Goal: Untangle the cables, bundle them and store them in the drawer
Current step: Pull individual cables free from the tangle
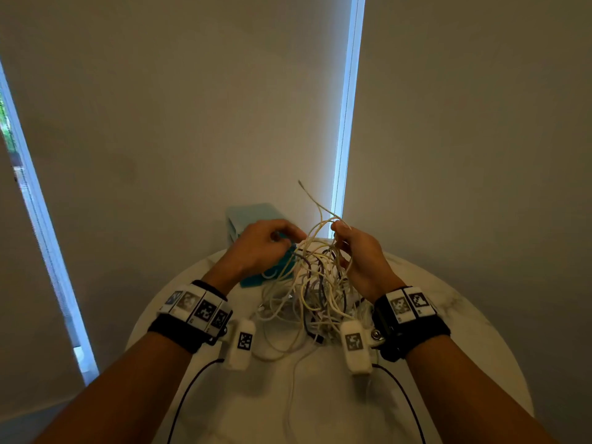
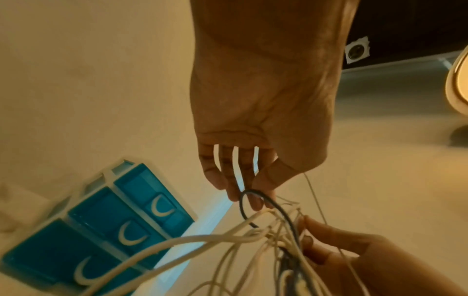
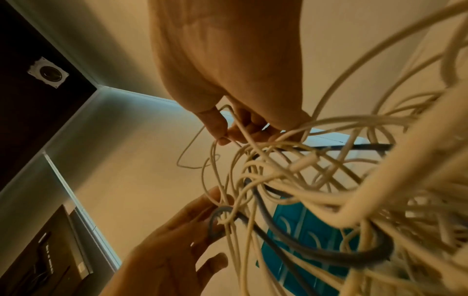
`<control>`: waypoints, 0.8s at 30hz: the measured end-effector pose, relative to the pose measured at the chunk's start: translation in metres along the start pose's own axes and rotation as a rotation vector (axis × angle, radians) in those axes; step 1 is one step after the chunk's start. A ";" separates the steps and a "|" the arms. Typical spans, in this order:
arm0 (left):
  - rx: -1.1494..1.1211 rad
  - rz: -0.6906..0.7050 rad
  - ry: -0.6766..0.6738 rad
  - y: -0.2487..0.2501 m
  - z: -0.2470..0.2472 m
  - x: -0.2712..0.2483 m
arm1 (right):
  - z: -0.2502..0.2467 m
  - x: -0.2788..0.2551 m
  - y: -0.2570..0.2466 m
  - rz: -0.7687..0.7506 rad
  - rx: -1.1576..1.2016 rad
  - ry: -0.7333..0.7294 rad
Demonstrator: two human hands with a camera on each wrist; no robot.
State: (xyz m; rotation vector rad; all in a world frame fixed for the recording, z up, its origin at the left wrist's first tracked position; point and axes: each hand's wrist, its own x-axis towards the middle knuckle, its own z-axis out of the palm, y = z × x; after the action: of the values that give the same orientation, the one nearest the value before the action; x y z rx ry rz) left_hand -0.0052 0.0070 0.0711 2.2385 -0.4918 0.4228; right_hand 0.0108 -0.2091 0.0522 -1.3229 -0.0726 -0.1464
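A tangle of white and dark cables (image 1: 315,283) is partly lifted off the round white table (image 1: 455,318). My left hand (image 1: 290,237) pinches a loop of dark cable (image 2: 241,206) at the tangle's top left; the left wrist view shows the left hand (image 2: 253,194) closed on it. My right hand (image 1: 336,227) pinches a thin white cable (image 1: 315,203) whose free end sticks up; the right hand (image 3: 228,134) holds it between thumb and fingers. A teal drawer unit (image 2: 101,230) with three shut drawers stands behind my left hand, also the drawer unit (image 1: 253,213).
The table backs onto a wall with closed blinds and a bright vertical gap (image 1: 347,123). Loose white cable ends trail toward the near table edge (image 1: 291,379). Black leads (image 1: 192,386) run from my wrist cameras over the table.
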 end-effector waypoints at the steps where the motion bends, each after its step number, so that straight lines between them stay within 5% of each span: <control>1: -0.010 0.010 0.009 0.003 0.001 0.002 | 0.000 0.001 0.000 -0.011 -0.033 0.005; 9: 0.001 0.043 -0.120 0.001 0.004 0.004 | -0.002 0.001 -0.006 -0.094 -0.192 -0.029; 17: -0.327 -0.019 0.261 0.000 0.010 0.003 | -0.006 0.006 -0.037 -0.569 -0.852 -0.059; 20: -0.301 -0.019 0.291 0.002 0.013 0.005 | -0.003 0.012 -0.044 -0.793 -1.208 0.019; 24: -0.307 -0.027 0.268 0.005 0.011 0.002 | -0.002 0.018 -0.049 -0.849 -1.339 0.045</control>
State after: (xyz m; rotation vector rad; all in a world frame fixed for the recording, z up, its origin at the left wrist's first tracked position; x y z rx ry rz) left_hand -0.0050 -0.0047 0.0685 1.8583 -0.3577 0.5818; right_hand 0.0210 -0.2237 0.1009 -2.5437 -0.5755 -1.0875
